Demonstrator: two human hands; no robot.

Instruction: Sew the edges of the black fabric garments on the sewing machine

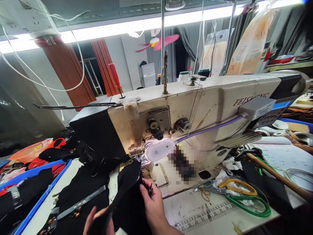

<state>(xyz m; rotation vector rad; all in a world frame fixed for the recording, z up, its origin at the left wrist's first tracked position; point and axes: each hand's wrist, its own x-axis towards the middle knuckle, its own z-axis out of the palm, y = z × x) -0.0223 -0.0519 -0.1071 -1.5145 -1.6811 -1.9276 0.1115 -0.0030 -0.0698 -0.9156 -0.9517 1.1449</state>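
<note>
Leftmost, well away from the hands, a blue bin (44,197) is seen, with an orange basket (29,151) set behind it. Between the bin and the left hand, black pieces (83,176) are spread, and a grey strap (83,202) with metal rivets is laid across them. By the left hand (100,222) a fold of black cloth (129,195) is held between thumb and fingers. The cloth is stretched between the 2 hands, its far end reaching the needle area of the sewing machine (220,101), which is lit by a lamp (160,150). By the right hand (154,202), closed narrowly, a small dark tool (148,187) is gripped against the cloth edge; its kind cannot be told. Right of that hand, a printed ruler (205,215) is shown on the surface (217,227); beyond it are placed 1 yellow handle (226,182) and 1 green handle (262,213) of scissors. Farthest right, a wooden rod (278,177) is rested near written paper (281,153).
</note>
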